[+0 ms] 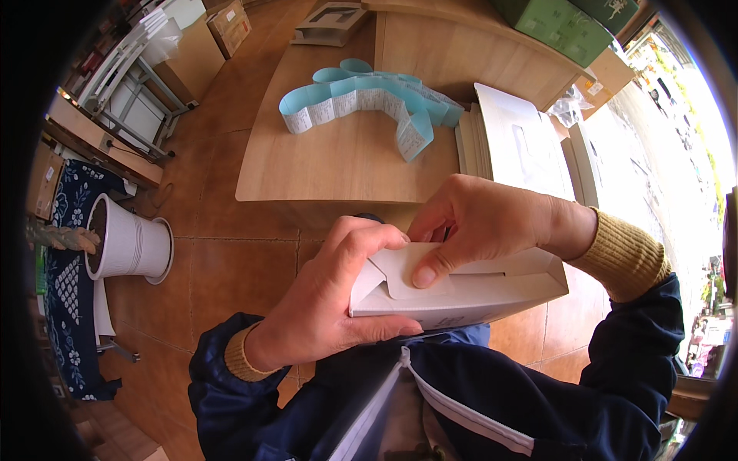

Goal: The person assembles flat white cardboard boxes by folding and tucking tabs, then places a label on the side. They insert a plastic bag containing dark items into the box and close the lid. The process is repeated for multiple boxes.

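Note:
A white cardboard box [477,296] is held in front of my chest, its long flapped side facing up. My left hand [319,300] is closed round its left end, with the thumb along the near face and the index finger over the far edge. From the far side my right hand [492,219] grips the box, its thumb pressing on a tab of the flap and its curled fingers partly hidden behind. A dark slit shows between the flap and the box wall. Past the hands, a long wavy strip of printed paper with a pale blue back [350,100] stands on the desk.
The wooden desk [284,173] bears a stack of flat white cartons [523,146] at its right. Green boxes [557,31] sit on the raised ledge behind. To my left stand a white plant pot [138,238] and a metal-framed trolley [127,84] on the tiled floor.

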Demonstrator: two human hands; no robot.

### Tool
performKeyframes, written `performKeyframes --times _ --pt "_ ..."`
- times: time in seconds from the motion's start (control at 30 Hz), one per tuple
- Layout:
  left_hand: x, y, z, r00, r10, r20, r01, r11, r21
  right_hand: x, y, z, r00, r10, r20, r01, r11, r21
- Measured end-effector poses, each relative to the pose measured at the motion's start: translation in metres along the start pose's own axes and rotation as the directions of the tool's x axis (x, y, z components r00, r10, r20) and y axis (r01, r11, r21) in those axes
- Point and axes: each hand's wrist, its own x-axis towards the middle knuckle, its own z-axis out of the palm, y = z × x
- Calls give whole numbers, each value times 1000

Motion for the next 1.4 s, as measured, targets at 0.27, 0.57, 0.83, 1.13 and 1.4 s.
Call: performKeyframes --times 0.27,0.57,0.83,1.13,1.4 --pt "2 -1 -2 998 39 45 -41 998 41 0 -7 7 994 -26 -107 2 975 -222" --pt "4 5 -4 997 71 27 -72 997 33 -8 -3 -1 1000 -16 -22 14 994 -110" --pt "3 3 -3 997 65 49 -67 997 44 -7 11 4 970 -213 -120 192 967 -169" --pt "-3 2 -5 999 -2 36 -3 991 131 -26 3 -2 918 -342 -199 252 894 -372" --pt "-4 -2 -8 999 10 41 -18 983 182 -43 6 10 884 -411 -225 294 860 -417"
